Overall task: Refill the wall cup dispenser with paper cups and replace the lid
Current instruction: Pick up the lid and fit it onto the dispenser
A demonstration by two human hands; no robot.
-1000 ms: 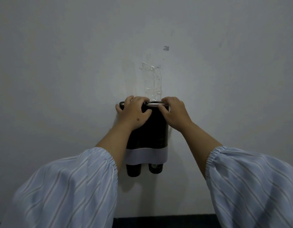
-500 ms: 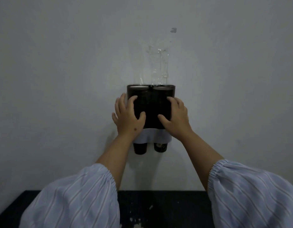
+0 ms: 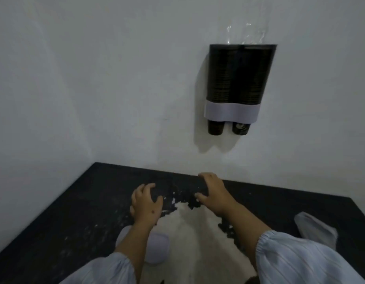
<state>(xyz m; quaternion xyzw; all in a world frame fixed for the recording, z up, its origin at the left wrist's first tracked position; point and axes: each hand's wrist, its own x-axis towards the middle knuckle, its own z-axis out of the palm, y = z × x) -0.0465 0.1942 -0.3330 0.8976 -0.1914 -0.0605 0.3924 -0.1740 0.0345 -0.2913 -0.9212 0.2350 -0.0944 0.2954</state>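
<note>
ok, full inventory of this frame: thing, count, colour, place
dispenser: 1, black twin tube with a pale band near the bottom, on the wall, upper right
cups: 2 bottoms showing, black, poking out under the band; stacks above fill both tubes
clear plastic: 1 piece, transparent, on the wall just above the dispenser
counter: 1, black with a worn white patch, along the wall's foot
pale round object: 1, pale lilac, on the counter under the left forearm; possibly the lid
pale object: 1, whitish, on the counter at far right; blurred
left hand: fingers loosely curled, holding nothing, over the counter
right hand: same, empty
sleeves: 2, pale striped
</note>
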